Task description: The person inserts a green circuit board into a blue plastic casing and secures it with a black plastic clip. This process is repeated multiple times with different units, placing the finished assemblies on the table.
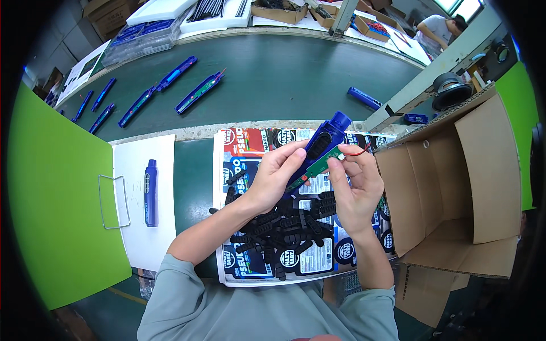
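Note:
My left hand (277,174) grips a blue plastic casing (324,138) with a dark opening, held tilted above the table. My right hand (355,184) pinches a narrow green circuit board (317,168) that lies along the casing's lower side; a short red wire (357,152) curls from the board's upper end. Below both hands lies a heap of several small black plastic parts (284,224) on a printed sheet (250,149).
A finished blue casing (151,192) lies on white paper (139,170) to the left. An open cardboard box (455,187) stands at the right. Several blue casings (176,74) with green boards rest on the dark green belt (273,74) beyond. Another person (438,28) works far right.

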Action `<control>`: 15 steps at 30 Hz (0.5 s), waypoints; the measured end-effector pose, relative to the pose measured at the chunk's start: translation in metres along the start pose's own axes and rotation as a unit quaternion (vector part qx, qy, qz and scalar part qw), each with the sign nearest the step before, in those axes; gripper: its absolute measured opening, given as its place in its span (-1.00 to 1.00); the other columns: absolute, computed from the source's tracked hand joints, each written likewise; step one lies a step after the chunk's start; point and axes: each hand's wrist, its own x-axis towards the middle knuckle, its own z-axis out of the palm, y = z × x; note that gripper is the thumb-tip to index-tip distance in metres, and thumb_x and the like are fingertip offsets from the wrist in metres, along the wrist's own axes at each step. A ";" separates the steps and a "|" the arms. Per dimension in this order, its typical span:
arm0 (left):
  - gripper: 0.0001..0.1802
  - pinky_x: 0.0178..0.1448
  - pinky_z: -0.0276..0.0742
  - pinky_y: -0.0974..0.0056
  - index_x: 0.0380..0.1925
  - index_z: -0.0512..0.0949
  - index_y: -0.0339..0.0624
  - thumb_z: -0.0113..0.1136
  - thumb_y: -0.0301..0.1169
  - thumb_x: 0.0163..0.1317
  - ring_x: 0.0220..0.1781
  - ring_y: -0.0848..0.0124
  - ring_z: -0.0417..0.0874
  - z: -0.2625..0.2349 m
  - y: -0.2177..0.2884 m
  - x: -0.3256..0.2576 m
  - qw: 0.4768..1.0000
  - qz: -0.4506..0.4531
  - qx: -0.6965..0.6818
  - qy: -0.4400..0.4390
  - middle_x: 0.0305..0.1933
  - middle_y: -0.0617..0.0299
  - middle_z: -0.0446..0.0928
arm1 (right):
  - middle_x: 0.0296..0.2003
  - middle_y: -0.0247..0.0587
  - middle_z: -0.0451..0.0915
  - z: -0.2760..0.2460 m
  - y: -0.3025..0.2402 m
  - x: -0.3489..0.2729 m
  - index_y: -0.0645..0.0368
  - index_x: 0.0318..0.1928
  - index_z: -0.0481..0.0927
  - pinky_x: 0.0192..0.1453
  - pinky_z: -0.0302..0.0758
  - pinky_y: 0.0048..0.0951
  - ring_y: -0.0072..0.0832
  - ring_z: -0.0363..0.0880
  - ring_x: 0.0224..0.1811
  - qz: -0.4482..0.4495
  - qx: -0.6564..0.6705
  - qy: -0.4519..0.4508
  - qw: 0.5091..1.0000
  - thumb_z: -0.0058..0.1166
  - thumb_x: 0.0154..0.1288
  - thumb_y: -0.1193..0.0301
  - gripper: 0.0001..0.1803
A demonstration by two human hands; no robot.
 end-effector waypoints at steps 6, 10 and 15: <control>-0.57 -0.14 0.70 0.37 0.31 0.49 -0.28 -0.01 -0.24 0.62 -0.15 0.51 0.72 0.000 0.001 0.000 1.000 0.004 0.009 -0.004 -0.04 0.17 0.69 | -0.19 -0.16 0.67 0.000 -0.002 -0.001 0.39 0.02 0.61 -0.21 0.62 -0.53 -0.55 0.73 -0.31 -0.001 -0.004 -0.002 1.000 0.22 0.35 0.70 -0.75; -0.56 -0.14 0.70 0.37 0.31 0.49 -0.28 -0.02 -0.25 0.62 -0.13 0.51 0.72 0.001 0.000 0.000 1.000 0.011 0.016 -0.001 -0.02 0.17 0.68 | -0.21 -0.16 0.67 0.001 -0.003 -0.001 0.38 0.02 0.62 -0.24 0.61 -0.52 -0.53 0.73 -0.32 -0.005 -0.013 0.000 1.000 0.23 0.34 0.69 -0.75; -0.56 -0.15 0.70 0.37 0.32 0.49 -0.28 -0.01 -0.25 0.62 -0.12 0.51 0.72 0.003 0.001 -0.001 0.999 0.020 0.027 0.005 -0.03 0.18 0.68 | -0.21 -0.15 0.67 0.003 -0.002 -0.003 0.36 0.02 0.63 -0.26 0.60 -0.51 -0.52 0.74 -0.33 -0.044 -0.036 0.004 0.998 0.24 0.34 0.68 -0.75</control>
